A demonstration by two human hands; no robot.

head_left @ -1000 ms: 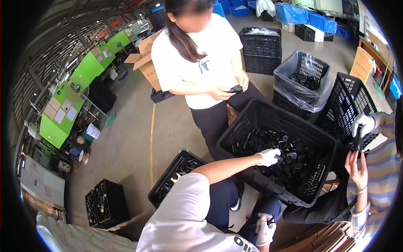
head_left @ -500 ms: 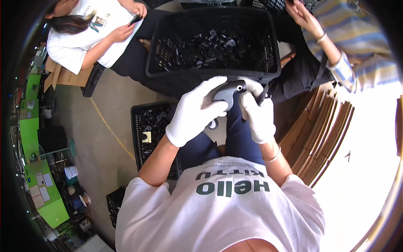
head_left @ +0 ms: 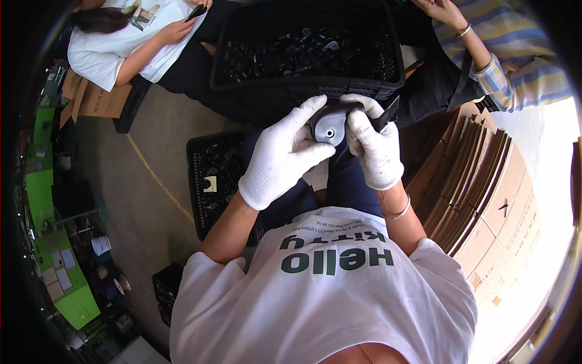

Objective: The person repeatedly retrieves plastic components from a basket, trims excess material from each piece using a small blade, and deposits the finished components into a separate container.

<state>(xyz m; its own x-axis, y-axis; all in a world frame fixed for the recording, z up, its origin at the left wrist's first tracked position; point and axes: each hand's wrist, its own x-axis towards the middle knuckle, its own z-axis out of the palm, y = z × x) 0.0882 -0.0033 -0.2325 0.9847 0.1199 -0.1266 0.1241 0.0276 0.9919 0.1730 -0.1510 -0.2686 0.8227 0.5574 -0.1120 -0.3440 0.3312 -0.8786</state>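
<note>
Both my hands wear white knit gloves and meet above my lap. My left hand (head_left: 284, 153) is closed around the rounded end of a black plastic part (head_left: 328, 123), whose grey face has a pale-ringed hole turned toward me. My right hand (head_left: 374, 144) is closed at the part's other end, fingers against it. From the right hand also sticks out a thin dark blade-like tool (head_left: 389, 113), pointing up and right; its grip is hidden by the glove. Just beyond my hands stands a large black crate (head_left: 309, 91) with many similar black parts (head_left: 303, 51) inside.
A second black crate (head_left: 195, 182) of parts sits on the floor at my left. Flattened cardboard (head_left: 470, 182) is stacked at my right. A person in a white shirt (head_left: 115, 48) sits far left, another in a striped shirt (head_left: 503, 36) far right, both beside the large crate.
The black part has turned in my hands, so its ringed hole now lies lower and further left. My right hand has shifted slightly right and up. The view has tilted a little.
</note>
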